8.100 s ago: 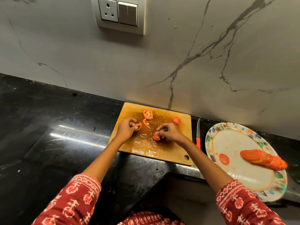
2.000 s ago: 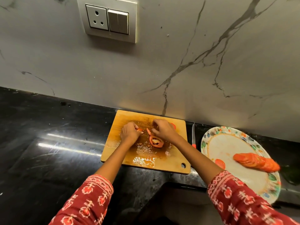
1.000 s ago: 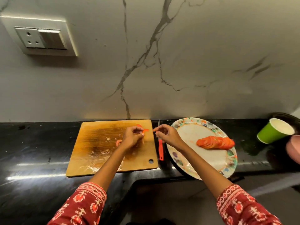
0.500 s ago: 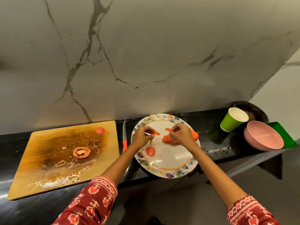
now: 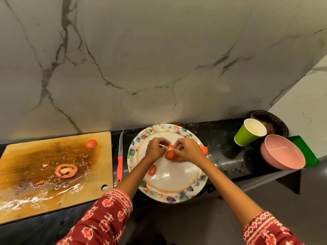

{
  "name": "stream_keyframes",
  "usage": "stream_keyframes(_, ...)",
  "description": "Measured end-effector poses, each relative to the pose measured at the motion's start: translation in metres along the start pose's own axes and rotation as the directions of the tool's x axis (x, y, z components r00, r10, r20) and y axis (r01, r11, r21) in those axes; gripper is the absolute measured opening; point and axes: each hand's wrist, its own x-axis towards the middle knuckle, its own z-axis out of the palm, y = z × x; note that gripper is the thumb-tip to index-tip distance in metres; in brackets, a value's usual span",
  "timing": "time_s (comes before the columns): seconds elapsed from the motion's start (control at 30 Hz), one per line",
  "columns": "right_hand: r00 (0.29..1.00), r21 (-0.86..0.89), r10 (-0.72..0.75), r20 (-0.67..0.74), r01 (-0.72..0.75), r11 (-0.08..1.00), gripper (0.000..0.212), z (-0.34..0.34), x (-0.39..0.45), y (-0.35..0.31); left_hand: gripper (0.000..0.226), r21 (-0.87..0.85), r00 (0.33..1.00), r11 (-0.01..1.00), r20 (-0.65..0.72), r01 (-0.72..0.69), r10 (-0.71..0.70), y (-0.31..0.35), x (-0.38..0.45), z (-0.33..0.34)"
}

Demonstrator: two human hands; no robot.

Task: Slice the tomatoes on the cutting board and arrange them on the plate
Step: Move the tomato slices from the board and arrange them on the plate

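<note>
Over the patterned plate (image 5: 169, 184), my left hand (image 5: 155, 149) and my right hand (image 5: 187, 150) pinch a thin tomato slice (image 5: 170, 146) between their fingertips. Just under them lies a row of tomato slices (image 5: 172, 155), partly hidden by my right hand. A single slice (image 5: 152, 170) lies on the plate's left side. The wet wooden cutting board (image 5: 26, 174) at the left carries a hollow tomato slice (image 5: 66, 171) and a small end piece (image 5: 91, 143). A red-handled knife (image 5: 119, 165) lies between board and plate.
A green paper cup (image 5: 248, 134), a pink bowl (image 5: 282, 154), a green tray (image 5: 304, 151) and a dark round dish (image 5: 272, 121) stand at the right on the black counter (image 5: 221, 138). The marble wall rises right behind. The plate overhangs the counter's front edge.
My hands carried tomato slices from the board to the plate. Since half a second ago they have drawn together over the row of slices.
</note>
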Motion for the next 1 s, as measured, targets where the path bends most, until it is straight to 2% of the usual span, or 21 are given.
stream_keyframes(0.1,0.999,-0.066,-0.047,-0.011,0.046,0.997,0.015,0.001,0.001,-0.004,0.018,0.003,1.0,1.0,0.009,-0.002,0.002,-0.002,0.001,0.001)
stream_keyframes(0.27,0.994,-0.056,-0.061,-0.089,0.056,0.997,0.014,-0.001,0.003,-0.005,0.019,-0.031,0.999,0.999,0.031,-0.018,0.019,0.0,0.0,-0.001)
stream_keyframes(0.37,0.999,-0.178,-0.032,-0.043,0.024,0.984,0.016,-0.003,0.003,-0.004,0.021,-0.018,0.998,0.999,0.064,-0.028,0.029,0.001,-0.001,-0.001)
stream_keyframes(0.53,0.994,-0.312,-0.104,0.022,0.105,0.944,0.018,-0.006,0.003,-0.001,0.024,0.011,0.996,1.0,0.091,-0.019,0.018,0.004,-0.002,-0.002)
stream_keyframes(0.7,0.98,-0.346,-0.125,0.155,0.172,0.922,0.021,-0.009,0.005,0.0,0.031,0.005,0.98,1.0,0.197,-0.02,0.018,0.004,-0.006,-0.009)
stream_keyframes(0.8,0.978,-0.334,-0.118,0.17,0.17,0.927,0.024,-0.008,0.004,0.001,0.043,-0.015,0.965,1.0,0.263,0.006,-0.002,0.001,-0.01,-0.011)
stream_keyframes(1.0,0.984,-0.34,-0.121,0.133,0.16,0.927,0.026,-0.002,0.001,-0.001,0.05,0.006,0.988,1.0,0.155,-0.001,0.0,0.001,-0.02,-0.003)
